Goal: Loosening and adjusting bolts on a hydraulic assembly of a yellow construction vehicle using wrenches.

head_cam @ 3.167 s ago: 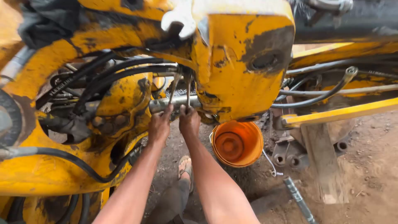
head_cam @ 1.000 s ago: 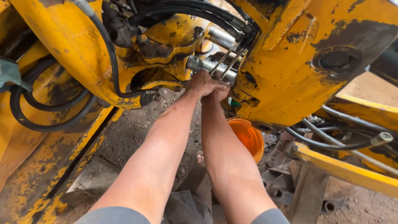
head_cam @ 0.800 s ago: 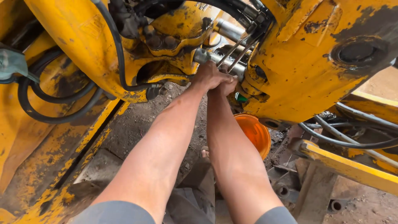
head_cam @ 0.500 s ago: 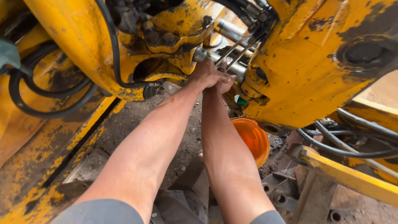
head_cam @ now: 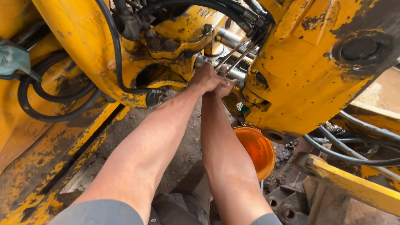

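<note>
Both my arms reach up into a worn yellow machine (head_cam: 316,71). My left hand (head_cam: 205,78) is closed over my right hand (head_cam: 225,88), and the two are pressed together below a steel pipe (head_cam: 237,74). Two thin metal wrenches (head_cam: 234,53) rise from the hands to a hose fitting (head_cam: 257,21) under the black hydraulic hoses (head_cam: 196,5). Each hand seems to grip one wrench handle, but the fingers hide the handles.
An orange bucket (head_cam: 256,151) stands on the dirt ground below the fitting, right of my right forearm. More black hoses (head_cam: 46,109) loop at the left and run at the lower right (head_cam: 350,152). A yellow steel bar (head_cam: 354,183) crosses the lower right.
My hands have come tight together on the wrench handles and stay at the fitting. The view has shifted closer and slightly left over the last second.
</note>
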